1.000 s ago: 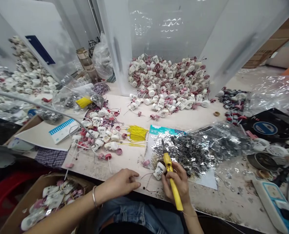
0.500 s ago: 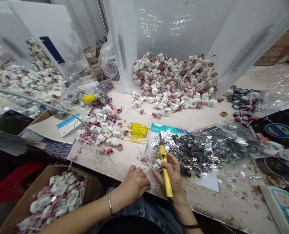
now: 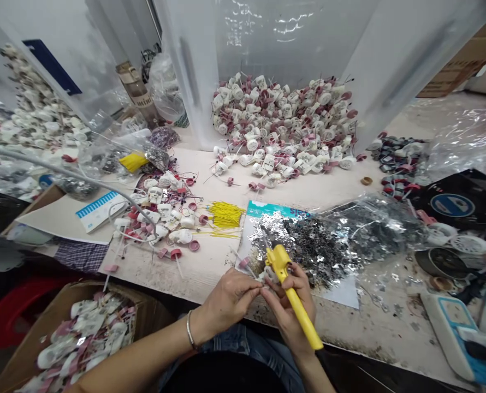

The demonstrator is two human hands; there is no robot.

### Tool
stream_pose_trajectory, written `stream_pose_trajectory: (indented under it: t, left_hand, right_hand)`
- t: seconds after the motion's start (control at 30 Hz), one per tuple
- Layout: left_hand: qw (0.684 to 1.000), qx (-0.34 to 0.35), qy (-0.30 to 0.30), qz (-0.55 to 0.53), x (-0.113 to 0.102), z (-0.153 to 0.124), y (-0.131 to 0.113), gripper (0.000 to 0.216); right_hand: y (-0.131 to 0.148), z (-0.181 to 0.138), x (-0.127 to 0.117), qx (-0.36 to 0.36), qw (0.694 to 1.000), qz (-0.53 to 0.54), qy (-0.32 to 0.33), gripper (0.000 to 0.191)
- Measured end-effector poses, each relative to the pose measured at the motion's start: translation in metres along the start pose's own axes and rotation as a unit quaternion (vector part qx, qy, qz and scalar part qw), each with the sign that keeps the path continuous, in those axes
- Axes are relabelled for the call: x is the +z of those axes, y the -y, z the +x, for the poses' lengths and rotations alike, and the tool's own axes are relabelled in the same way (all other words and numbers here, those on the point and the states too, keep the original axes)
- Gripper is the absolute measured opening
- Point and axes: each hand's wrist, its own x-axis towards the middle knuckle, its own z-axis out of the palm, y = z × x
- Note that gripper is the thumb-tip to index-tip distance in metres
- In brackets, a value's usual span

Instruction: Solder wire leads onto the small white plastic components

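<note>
My right hand (image 3: 289,305) is closed round a yellow soldering iron (image 3: 292,295), its tip pointing up and away over the metal bits. The same fingers also pinch a small white part (image 3: 270,277) at the table's near edge. My left hand (image 3: 229,299) is closed in a pinch against that part from the left, fingertips touching those of the right hand; a thin wire seems to be between them. A bracelet sits on my left wrist. Both hands hover just above the front edge of the worktable (image 3: 210,262).
A heap of shiny metal bits (image 3: 329,245) on plastic film lies right behind my hands. Yellow wires (image 3: 225,215) and loose white and pink parts (image 3: 165,218) lie to the left, a big pile (image 3: 284,125) at the back. A cardboard box (image 3: 79,338) of parts stands lower left.
My left hand moved from lying flat on the table edge rightward to meet the right hand. The right hand lifted the iron and white part slightly and tilted the iron's handle toward me.
</note>
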Motion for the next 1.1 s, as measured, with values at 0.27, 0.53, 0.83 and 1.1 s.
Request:
stream_pose_trajectory:
  t: [0.27, 0.53, 0.83, 1.1]
  left_hand:
    - [0.995, -0.102, 0.003, -0.013, -0.004, 0.009, -0.007, 0.022]
    - [0.983, -0.018, 0.023, 0.179, 0.005, 0.013, 0.000, 0.011]
    - [0.979, -0.049, 0.028, 0.195, 0.006, 0.020, -0.007, 0.009]
    - [0.978, -0.060, 0.019, 0.200, 0.007, 0.021, -0.007, 0.008]
  right_hand:
    - [0.000, -0.001, -0.006, -0.077, 0.990, -0.116, -0.022, 0.020]
    - [0.021, -0.016, -0.057, -0.216, 0.959, -0.182, 0.021, 0.043]
    - [0.050, -0.032, -0.090, -0.172, 0.951, -0.239, 0.091, 0.029]
    - [0.045, -0.027, -0.095, -0.227, 0.926, -0.251, 0.166, 0.039]
